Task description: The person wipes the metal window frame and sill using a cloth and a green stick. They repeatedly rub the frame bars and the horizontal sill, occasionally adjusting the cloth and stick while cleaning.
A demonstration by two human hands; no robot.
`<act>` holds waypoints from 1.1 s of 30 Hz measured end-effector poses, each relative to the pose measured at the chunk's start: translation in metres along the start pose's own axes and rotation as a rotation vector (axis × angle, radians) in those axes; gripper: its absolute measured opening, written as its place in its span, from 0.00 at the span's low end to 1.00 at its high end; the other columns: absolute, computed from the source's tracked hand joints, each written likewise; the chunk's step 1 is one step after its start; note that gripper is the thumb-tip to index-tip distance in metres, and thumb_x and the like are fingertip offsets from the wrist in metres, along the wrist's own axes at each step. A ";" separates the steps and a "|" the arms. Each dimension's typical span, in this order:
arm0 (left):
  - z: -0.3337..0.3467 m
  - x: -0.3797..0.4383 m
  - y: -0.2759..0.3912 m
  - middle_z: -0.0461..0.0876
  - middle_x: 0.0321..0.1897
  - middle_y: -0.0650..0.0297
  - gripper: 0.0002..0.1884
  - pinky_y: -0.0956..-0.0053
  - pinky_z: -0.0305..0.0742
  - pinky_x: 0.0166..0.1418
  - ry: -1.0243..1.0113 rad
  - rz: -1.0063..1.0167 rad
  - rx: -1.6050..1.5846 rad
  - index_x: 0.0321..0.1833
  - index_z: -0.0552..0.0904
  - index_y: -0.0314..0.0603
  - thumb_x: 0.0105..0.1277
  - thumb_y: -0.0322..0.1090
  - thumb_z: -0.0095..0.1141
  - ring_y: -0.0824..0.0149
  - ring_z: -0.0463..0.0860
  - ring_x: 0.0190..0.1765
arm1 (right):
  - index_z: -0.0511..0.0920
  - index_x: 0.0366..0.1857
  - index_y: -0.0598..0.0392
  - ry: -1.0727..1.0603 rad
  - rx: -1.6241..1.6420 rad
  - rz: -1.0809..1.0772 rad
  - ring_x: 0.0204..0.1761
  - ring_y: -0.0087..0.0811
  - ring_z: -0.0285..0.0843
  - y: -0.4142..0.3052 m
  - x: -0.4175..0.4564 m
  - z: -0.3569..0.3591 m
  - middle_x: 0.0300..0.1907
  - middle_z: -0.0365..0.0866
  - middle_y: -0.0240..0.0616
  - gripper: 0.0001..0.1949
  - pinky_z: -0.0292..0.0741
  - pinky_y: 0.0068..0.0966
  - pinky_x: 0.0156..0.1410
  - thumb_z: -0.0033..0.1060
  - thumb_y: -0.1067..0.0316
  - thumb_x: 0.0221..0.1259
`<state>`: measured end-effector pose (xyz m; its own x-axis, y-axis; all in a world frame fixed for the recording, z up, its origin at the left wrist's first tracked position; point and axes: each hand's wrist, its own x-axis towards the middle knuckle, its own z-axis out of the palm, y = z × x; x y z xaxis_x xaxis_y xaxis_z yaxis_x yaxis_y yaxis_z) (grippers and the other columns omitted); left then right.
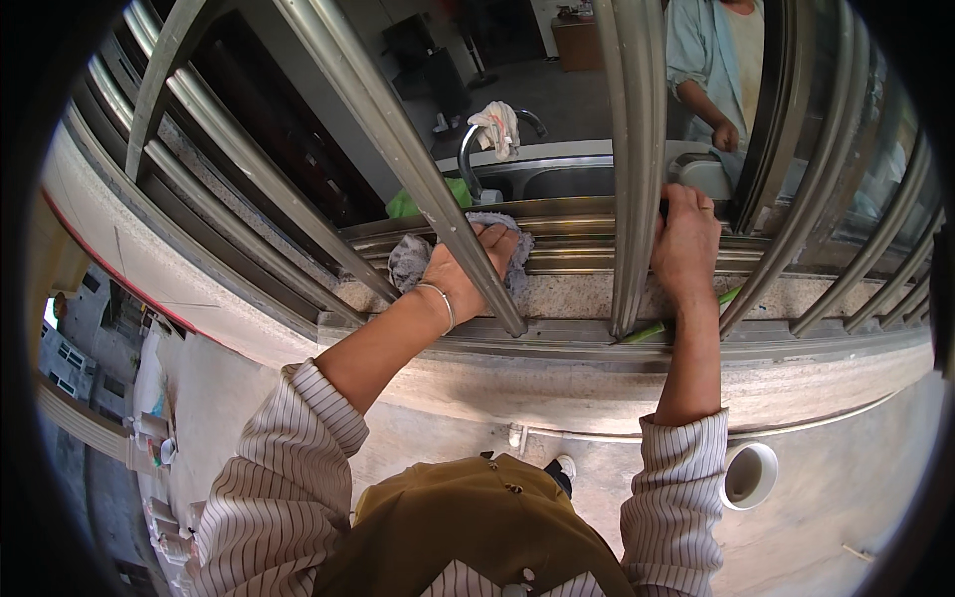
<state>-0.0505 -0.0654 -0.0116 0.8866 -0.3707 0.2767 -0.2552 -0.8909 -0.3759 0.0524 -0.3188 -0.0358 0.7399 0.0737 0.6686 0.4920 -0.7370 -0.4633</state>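
My left hand (477, 272) reaches between the metal bars of a window guard (403, 149) and presses a grey cloth (410, 261) onto the window's metal sliding track (567, 245). One bar crosses in front of that hand. My right hand (688, 239) is through another gap, fingers bent over the inner edge of the track beside a thick upright bar (633, 164). Its fingertips are hidden, so I cannot tell whether it grips anything. A green stalk (646, 333) lies on the sill near my right wrist, with more green (730, 295) showing on the wrist's other side.
Inside, a sink (571, 179) has a curved faucet (464, 157) with a rag (496, 128) hung over it. A green plastic bag (456, 192) sits beside it. Another person's hand (725, 136) shows behind the glass at right. Below the ledge are a pipe (597, 436) and a white round container (752, 477).
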 end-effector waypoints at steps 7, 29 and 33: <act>0.037 -0.012 -0.034 0.81 0.46 0.51 0.13 0.62 0.77 0.51 -0.747 -0.279 0.354 0.49 0.77 0.36 0.64 0.32 0.47 0.56 0.81 0.51 | 0.77 0.43 0.52 -0.012 0.047 -0.006 0.58 0.45 0.69 -0.001 0.000 0.008 0.47 0.78 0.38 0.11 0.65 0.43 0.59 0.60 0.69 0.55; 0.001 0.017 0.006 0.82 0.46 0.61 0.14 0.67 0.74 0.55 0.132 0.015 -0.435 0.50 0.82 0.40 0.62 0.33 0.58 0.57 0.77 0.48 | 0.76 0.45 0.53 -0.049 0.023 0.016 0.61 0.44 0.66 -0.005 0.001 -0.001 0.48 0.77 0.40 0.13 0.63 0.42 0.61 0.59 0.71 0.55; 0.006 0.026 0.012 0.81 0.42 0.60 0.12 0.66 0.74 0.55 0.151 -0.044 -0.446 0.47 0.83 0.39 0.61 0.31 0.58 0.56 0.76 0.47 | 0.76 0.47 0.56 0.101 0.154 -0.075 0.60 0.46 0.69 0.006 -0.003 0.005 0.50 0.77 0.43 0.13 0.66 0.42 0.60 0.56 0.75 0.56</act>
<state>-0.0282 -0.0841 -0.0142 0.8428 -0.3345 0.4216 -0.3884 -0.9203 0.0463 0.0551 -0.3201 -0.0433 0.6526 0.0509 0.7560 0.6141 -0.6199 -0.4885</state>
